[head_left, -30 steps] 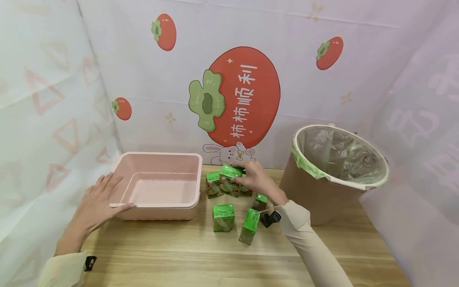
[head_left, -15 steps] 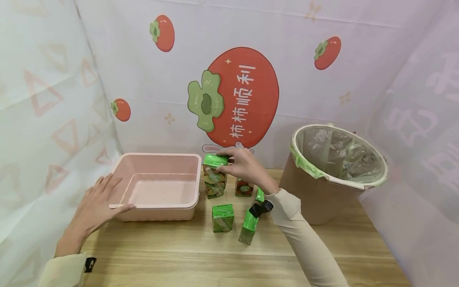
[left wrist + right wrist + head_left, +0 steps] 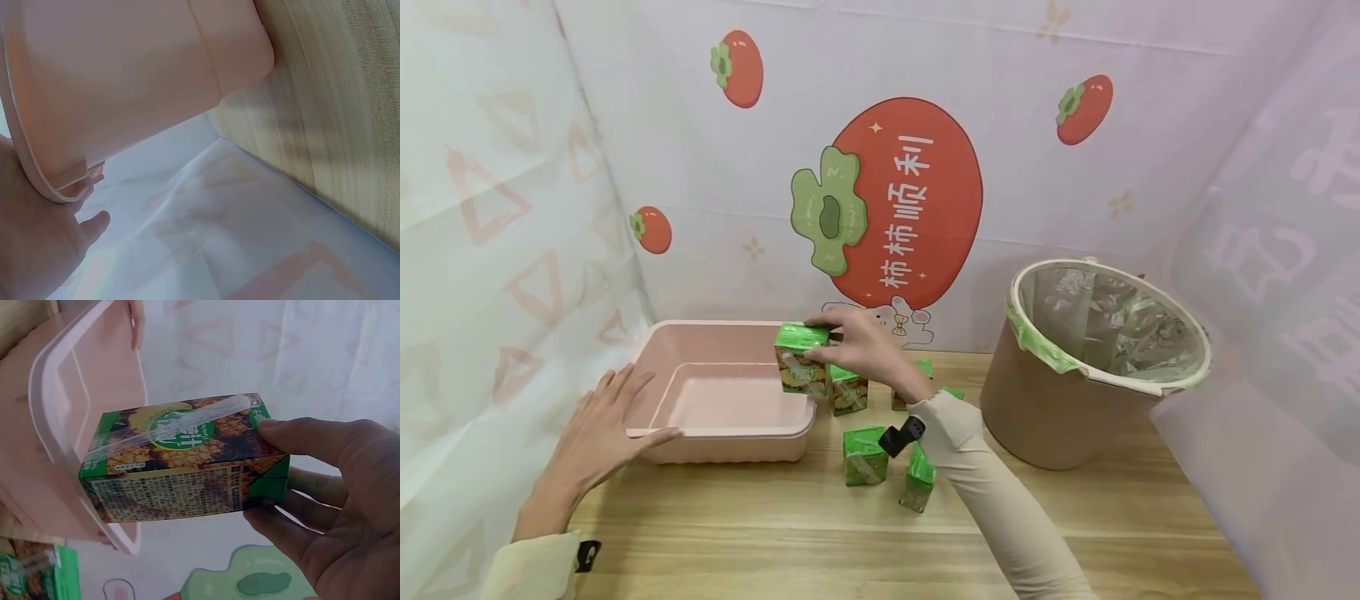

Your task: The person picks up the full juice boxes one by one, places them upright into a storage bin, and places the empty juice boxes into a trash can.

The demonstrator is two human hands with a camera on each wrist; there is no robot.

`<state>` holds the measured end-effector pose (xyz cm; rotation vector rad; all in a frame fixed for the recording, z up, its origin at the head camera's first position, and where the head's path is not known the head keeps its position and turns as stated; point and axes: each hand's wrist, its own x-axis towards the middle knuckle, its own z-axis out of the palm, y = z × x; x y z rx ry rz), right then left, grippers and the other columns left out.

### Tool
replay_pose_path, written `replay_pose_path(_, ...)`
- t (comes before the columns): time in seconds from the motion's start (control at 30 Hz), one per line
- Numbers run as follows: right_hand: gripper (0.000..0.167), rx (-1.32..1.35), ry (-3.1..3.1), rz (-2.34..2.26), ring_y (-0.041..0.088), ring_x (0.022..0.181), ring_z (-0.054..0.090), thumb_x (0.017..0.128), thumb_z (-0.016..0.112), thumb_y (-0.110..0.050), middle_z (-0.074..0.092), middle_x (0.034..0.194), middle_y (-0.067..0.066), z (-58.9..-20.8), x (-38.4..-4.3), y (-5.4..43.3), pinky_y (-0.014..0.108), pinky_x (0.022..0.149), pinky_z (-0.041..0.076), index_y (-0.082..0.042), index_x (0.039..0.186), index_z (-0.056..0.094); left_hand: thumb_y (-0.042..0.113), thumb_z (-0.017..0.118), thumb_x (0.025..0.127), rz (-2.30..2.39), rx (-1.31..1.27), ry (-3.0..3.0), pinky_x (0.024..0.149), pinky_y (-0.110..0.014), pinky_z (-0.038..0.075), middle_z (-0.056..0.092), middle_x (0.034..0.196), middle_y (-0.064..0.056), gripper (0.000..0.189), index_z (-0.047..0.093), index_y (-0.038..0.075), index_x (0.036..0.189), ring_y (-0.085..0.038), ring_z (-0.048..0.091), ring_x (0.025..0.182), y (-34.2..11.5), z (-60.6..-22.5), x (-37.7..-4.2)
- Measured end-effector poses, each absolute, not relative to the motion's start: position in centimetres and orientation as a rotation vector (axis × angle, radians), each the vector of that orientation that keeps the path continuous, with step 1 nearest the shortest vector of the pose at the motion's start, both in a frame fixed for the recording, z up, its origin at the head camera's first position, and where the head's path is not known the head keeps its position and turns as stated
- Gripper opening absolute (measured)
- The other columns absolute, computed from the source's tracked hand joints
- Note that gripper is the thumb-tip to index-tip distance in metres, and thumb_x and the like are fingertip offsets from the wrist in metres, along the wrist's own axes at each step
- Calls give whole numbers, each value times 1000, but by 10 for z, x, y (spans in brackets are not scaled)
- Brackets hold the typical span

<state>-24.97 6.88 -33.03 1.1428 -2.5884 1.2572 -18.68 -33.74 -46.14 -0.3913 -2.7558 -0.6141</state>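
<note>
In the head view, my right hand [image 3: 868, 346] pinches a green-topped juice box [image 3: 801, 371] by its upper end, above the right rim of a pink plastic bin [image 3: 730, 433]. The right wrist view shows pineapple pictures and a wrapped straw on this carton [image 3: 181, 456], gripped between thumb and fingers at one end. My left hand [image 3: 598, 425] rests on the bin's left rim, fingers spread and fairly straight. From the left wrist, the bin's outer wall [image 3: 137, 75] and the hand [image 3: 37, 231] against its rim are visible.
Several more juice boxes stand on the wooden table [image 3: 760, 533], among them one beside the bin [image 3: 848, 393], one nearer the front [image 3: 865, 458] and one to its right [image 3: 917, 483]. A brown trash can [image 3: 1037, 417] with a plastic liner stands at right. Printed cloth walls enclose the table.
My right hand has lifted the juice box from the back group and carried it left, over the neighbouring box, to the bin's right rim. The left hand has stayed in place.
</note>
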Motion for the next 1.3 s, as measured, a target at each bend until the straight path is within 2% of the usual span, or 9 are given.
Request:
replay_pose_path(0.2, 42, 1127, -2624, 1312, 21, 108, 68, 93, 82, -7, 73, 122, 16, -340, -253, 46, 31, 96, 59, 3, 131, 71, 52, 83, 84, -607, -397, -2744, 119, -79, 11, 27, 165, -34, 103, 34, 6, 163, -56, 15, 155, -339, -463, -187)
replay_pose_path(0.4, 42, 1164, -2606, 1332, 22, 110, 70, 92, 83, -8, 74, 126, 17, -346, -256, 25, 24, 96, 57, 3, 131, 71, 52, 83, 83, -604, -389, -2739, 118, -80, 11, 28, 164, -34, 104, 34, 7, 163, -56, 16, 155, -339, -462, -188)
replay_pose_path(0.6, 43, 1178, -2624, 1362, 16, 108, 68, 92, 83, -7, 73, 129, 16, -362, -261, 10, 16, 93, 54, 3, 132, 71, 53, 83, 83, -601, -378, -2748, 117, -81, 12, 28, 164, -34, 104, 35, 6, 163, -56, 16, 155, -338, -463, -188)
replay_pose_path(0.73, 43, 1148, -2658, 1340, 15, 106, 69, 91, 84, -7, 74, 127, 15, -376, -262, 3, 16, 92, 55, 3, 131, 72, 52, 84, 82, -600, -378, -2747, 117, -81, 12, 29, 164, -35, 104, 36, 6, 162, -57, 16, 154, -338, -463, -188)
replay_pose_path(1.03, 44, 1043, -2774, 1223, 9, 98, 69, 89, 87, -14, 77, 122, 9, -397, -266, -13, 11, 80, 51, -3, 130, 75, 52, 83, 83, -603, -382, -2736, 119, -80, 10, 27, 164, -35, 103, 36, 6, 162, -58, 15, 154, -338, -461, -188)
replay_pose_path(1.3, 44, 1062, -2826, 1076, 7, 98, 67, 90, 86, -15, 77, 121, 7, -413, -267, -28, 11, 80, 48, -5, 131, 75, 52, 83, 83, -610, -381, -2738, 118, -80, 10, 28, 165, -35, 100, 38, 5, 160, -57, 15, 155, -337, -462, -188)
